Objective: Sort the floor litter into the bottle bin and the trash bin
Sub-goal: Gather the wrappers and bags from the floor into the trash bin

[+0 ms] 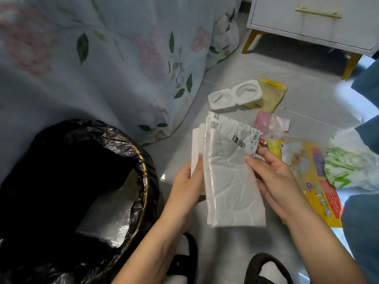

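A white plastic mailer bag (229, 177) with barcode labels hangs above the floor, held between both hands. My left hand (188, 181) grips its left edge together with a folded white sheet (196, 144) behind it. My right hand (272, 177) pinches the bag's right edge near the barcodes. To the left stands the trash bin (143, 160), lined with a black bag, with clear plastic lying inside. Loose on the floor are a white moulded tray (233, 94), a yellow-brown pouch (270, 93), a pink plastic bag (270, 124), a yellow printed package (315, 177) and a green-and-white bag (348, 167).
A floral bedsheet (102, 68) hangs down behind the bin on the left. A white nightstand (307, 19) on gold legs stands at the back right. My two feet in black slippers (184, 261) are at the bottom. Blue fabric (367, 124) borders the right edge.
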